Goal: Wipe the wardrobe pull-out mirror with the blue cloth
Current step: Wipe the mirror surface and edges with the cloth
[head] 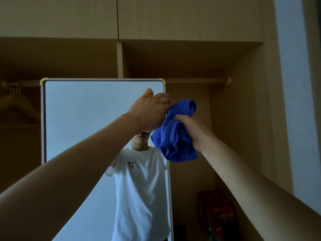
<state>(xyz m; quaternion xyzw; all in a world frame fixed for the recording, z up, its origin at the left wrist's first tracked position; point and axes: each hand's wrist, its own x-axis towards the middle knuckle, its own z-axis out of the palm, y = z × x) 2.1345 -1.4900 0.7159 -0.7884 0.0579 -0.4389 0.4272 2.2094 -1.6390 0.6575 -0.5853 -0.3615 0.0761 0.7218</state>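
Both bare arms are reaching up from the lower corners toward mid-frame, where the right hand (186,125) is clenching the bunched blue cloth (173,141) at the right edge of the pull-out mirror (78,119), which is standing upright in front of the open wardrobe (191,63). The left hand (149,110) is lying back-up at that same edge, its fingers curling toward the cloth, though whether they are gripping frame or cloth cannot be told. In the glass a white T-shirt (140,188) is showing a small multicoloured chest emblem (131,165), too small to read.
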